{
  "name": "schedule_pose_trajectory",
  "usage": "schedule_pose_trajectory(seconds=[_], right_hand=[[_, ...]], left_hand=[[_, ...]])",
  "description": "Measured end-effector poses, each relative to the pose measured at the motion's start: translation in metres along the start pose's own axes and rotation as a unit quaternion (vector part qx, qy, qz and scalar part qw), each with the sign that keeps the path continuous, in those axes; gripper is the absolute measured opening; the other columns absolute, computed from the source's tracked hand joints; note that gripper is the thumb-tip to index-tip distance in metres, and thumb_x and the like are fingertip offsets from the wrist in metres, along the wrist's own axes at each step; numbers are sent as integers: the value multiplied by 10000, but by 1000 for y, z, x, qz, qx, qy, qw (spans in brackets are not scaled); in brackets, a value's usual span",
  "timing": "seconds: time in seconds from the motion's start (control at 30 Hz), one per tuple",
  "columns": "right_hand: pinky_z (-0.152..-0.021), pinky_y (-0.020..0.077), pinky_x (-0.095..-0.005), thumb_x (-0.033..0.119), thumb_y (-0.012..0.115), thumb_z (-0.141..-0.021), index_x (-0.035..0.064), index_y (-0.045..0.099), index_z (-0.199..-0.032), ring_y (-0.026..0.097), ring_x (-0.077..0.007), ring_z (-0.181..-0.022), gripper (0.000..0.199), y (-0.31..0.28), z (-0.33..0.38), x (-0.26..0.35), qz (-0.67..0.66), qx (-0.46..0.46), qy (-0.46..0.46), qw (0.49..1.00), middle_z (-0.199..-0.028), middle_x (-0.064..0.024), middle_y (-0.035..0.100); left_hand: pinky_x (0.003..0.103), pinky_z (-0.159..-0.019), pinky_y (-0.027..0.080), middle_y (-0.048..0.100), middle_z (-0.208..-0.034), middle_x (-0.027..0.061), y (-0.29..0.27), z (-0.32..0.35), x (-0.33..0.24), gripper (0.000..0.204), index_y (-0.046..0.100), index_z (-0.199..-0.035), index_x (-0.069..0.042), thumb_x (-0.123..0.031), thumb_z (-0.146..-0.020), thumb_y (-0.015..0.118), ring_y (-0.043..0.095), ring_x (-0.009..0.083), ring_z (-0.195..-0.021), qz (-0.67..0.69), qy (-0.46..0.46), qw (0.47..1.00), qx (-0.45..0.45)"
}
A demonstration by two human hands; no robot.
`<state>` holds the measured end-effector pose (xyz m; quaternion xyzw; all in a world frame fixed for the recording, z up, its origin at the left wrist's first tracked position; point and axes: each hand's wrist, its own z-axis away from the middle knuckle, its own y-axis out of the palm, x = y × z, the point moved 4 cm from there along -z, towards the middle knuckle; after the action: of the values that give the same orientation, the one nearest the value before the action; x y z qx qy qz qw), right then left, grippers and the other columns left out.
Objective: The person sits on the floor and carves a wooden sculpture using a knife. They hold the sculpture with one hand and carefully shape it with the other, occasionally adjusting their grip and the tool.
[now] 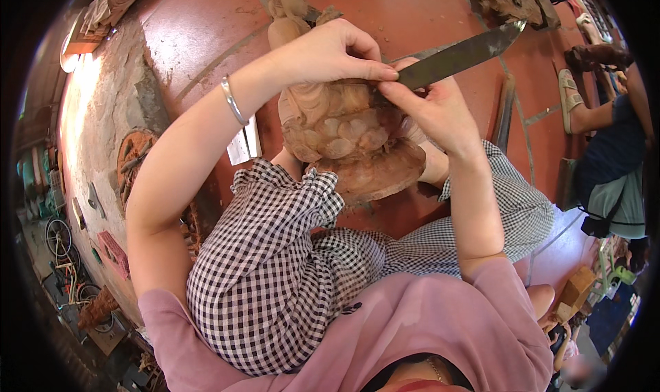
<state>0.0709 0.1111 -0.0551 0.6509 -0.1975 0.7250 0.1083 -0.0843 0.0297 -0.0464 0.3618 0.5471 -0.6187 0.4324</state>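
Note:
A brown carved wooden figure point(347, 134) with a petalled, rounded base lies tilted on the floor between my feet. Over it, my left hand point(344, 54) and my right hand point(433, 107) meet, thumbs and fingers closed on the near end of a long, dark, flat strip point(460, 59). The strip points to the upper right and ends in a pale, worn tip. Whether it is a blade or stiff abrasive sheet I cannot tell. My finger ends behind it are partly hidden. The figure's upper part is partly covered by my left forearm.
White and dark flat pieces point(244, 143) lie beside my left arm. A long dark tool point(505, 110) rests on the tiles right of my hand. Another carved wood piece point(515, 6) sits at the far right. A worn stone slab point(103, 138) runs along the left. Another person's sandalled foot point(569, 100) is at right.

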Motion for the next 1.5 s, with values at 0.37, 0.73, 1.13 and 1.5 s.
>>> schedule_pose_trajectory(seconds=[0.37,0.73,1.13,1.5], right_hand=[[-690,503,-252,145,728,-866,12,681,-1026,617,-87,-822,212,-8,-2,-15,-97,23,24,995,-898,-13,671],[-696,503,-269,169,736,-858,12,676,-980,617,-105,-783,208,-5,2,-13,-110,-5,26,994,-861,-23,662],[-671,501,-277,129,719,-863,-5,659,-947,635,-113,-773,169,11,13,5,11,-51,-56,997,-820,-47,671],[-722,520,-329,151,708,-859,-6,681,-1016,665,-213,-800,224,16,16,13,76,-71,-76,992,-896,-107,692]], left_hand=[[216,-637,417,600,-753,-32,5,-8,3,306,666,-840,-23,-314,-873,756,508,33,-711,-22,-43,999,4],[224,-788,479,666,-901,10,3,-12,4,289,638,-875,-18,-291,-892,730,583,65,-848,-44,-71,995,58],[265,-852,487,684,-957,41,0,-4,4,311,580,-789,-21,-273,-902,721,586,78,-901,42,5,995,88],[309,-917,504,678,-1101,131,-2,-1,4,300,549,-736,-36,-205,-853,768,617,143,-987,58,-20,994,88]])
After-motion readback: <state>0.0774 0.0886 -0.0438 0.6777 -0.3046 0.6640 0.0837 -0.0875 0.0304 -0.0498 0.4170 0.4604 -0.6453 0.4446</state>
